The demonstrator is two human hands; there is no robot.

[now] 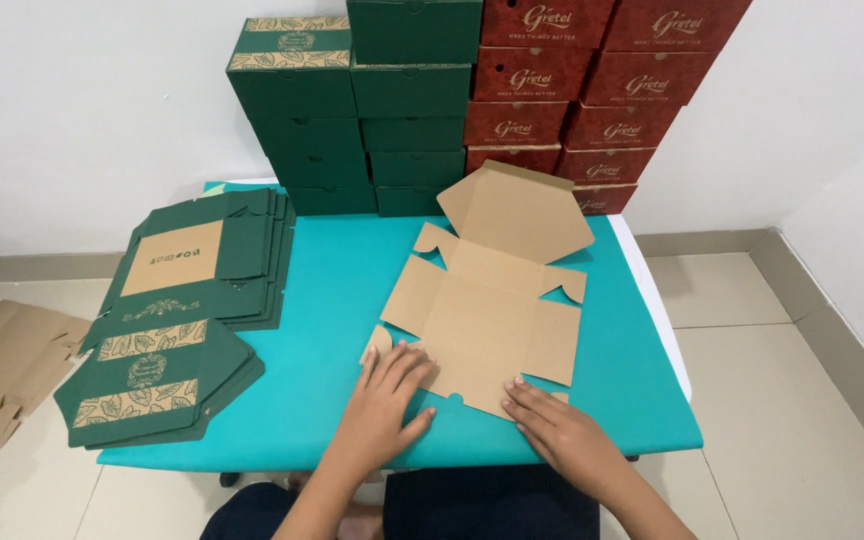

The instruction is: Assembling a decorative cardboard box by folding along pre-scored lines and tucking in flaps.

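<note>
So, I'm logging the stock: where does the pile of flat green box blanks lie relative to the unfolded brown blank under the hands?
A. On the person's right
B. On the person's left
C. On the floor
B: the green flat blanks lie on the teal table, left of the brown blank.

The unfolded box blank [492,300] is plain brown card. The table [342,290] is teal. The flat stack [182,300] and finished boxes [352,110] are dark green with tan leaf bands. Other boxes [592,90] are red with pale lettering.
</note>
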